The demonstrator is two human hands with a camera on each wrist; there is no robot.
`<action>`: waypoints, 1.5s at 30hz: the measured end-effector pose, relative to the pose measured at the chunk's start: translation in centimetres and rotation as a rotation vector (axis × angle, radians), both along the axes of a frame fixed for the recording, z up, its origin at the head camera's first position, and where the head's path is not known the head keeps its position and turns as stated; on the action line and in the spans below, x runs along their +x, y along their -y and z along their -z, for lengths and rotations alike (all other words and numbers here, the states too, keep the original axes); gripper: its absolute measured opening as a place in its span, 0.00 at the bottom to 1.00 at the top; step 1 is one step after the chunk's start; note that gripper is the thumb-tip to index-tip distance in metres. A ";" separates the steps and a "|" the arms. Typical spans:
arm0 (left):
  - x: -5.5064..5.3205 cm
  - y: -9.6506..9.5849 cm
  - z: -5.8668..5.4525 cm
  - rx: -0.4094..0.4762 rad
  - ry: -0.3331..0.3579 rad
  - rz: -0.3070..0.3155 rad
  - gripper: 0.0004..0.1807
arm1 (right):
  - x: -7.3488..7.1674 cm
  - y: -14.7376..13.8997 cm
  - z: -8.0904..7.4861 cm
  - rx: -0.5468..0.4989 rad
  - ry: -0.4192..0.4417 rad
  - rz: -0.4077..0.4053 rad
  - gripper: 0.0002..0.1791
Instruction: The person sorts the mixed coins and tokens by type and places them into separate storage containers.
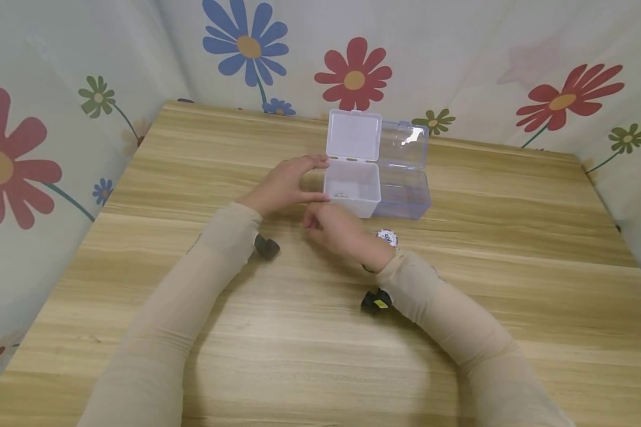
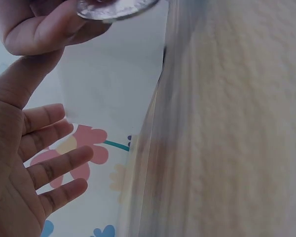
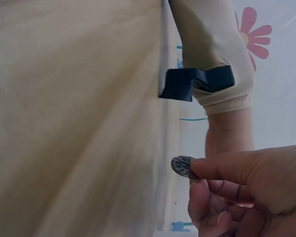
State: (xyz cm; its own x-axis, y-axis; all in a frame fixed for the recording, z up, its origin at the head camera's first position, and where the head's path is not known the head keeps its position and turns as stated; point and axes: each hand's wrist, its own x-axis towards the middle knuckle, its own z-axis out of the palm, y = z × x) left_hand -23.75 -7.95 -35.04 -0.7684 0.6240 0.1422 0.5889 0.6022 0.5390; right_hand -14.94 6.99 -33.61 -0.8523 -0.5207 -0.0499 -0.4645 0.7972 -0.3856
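My right hand (image 1: 343, 232) pinches a silver coin (image 3: 184, 166) between thumb and fingertips, just in front of the white box (image 1: 366, 208). The coin is hidden in the head view; its edge shows at the top of the left wrist view. My left hand (image 1: 284, 185) is at the box's left side, fingers loosely extended and thumb by the front left corner. The box's lid (image 1: 354, 135) stands up, and a small round coin-like piece (image 1: 341, 194) lies inside. A white poker chip (image 1: 387, 238) marked 500 lies on the table by my right wrist.
A clear bluish box (image 1: 406, 198) with its lid raised stands against the white box's right side. Beneath my right wrist shows a dark curved edge, mostly hidden. The wooden table (image 1: 278, 356) meets a flower-patterned curtain (image 1: 299, 65) at the back.
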 end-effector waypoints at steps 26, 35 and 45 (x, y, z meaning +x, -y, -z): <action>0.2 0.1 -0.1 -0.018 0.020 -0.012 0.37 | -1.6 -2.9 -4.2 -0.053 0.023 -0.014 0.02; 0.1 -0.1 0.1 -0.015 0.049 -0.019 0.39 | -2.7 -4.2 -5.1 -0.109 0.069 0.025 0.06; 0.2 -0.2 0.0 -0.021 0.069 -0.039 0.42 | -4.0 -5.3 -4.8 -0.137 0.138 0.119 0.07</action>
State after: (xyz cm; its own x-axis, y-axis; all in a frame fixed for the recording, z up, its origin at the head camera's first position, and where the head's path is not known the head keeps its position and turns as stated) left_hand -23.54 -7.78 -35.07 -0.7995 0.5959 0.0753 0.5269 0.6357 0.5641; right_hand -18.97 12.33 -28.82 -0.8979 -0.4273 -0.1061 -0.3061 0.7791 -0.5471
